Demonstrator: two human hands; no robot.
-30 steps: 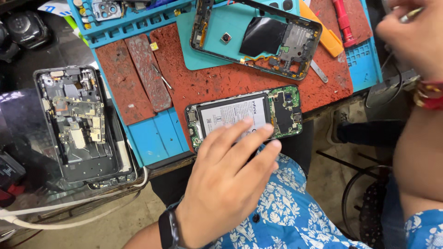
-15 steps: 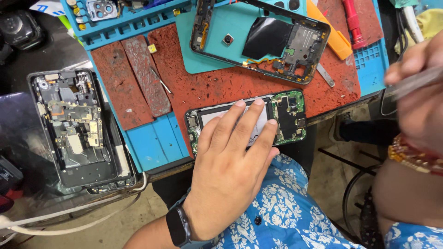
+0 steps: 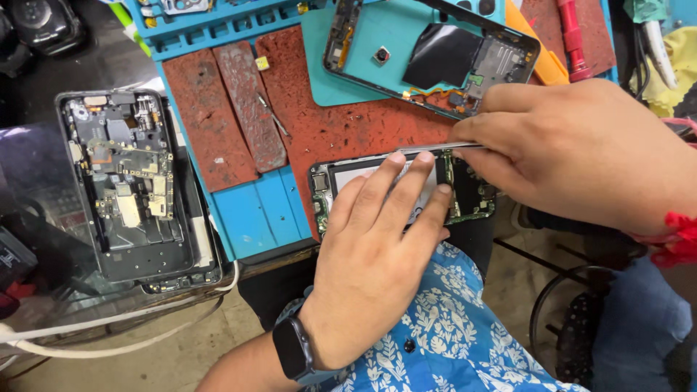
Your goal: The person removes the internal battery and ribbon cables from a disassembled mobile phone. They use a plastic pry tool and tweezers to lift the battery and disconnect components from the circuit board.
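Note:
An opened phone with a green circuit board and a white battery lies at the near edge of the worn red and blue work mat. My left hand lies flat on it, fingers spread over the battery. My right hand holds thin metal tweezers, whose tip reaches the phone's upper edge beside my left fingertips. A black smartwatch sits on my left wrist.
A teal phone frame with exposed parts lies at the mat's far side. Left of the mat, a dark dismantled phone rests on the bench. An orange pry tool and a red-handled tool lie at the back right. White cables run below.
My right hand has come in from the right edge with the tweezers and now reaches the opened phone. My left hand has stayed pressed on the battery.

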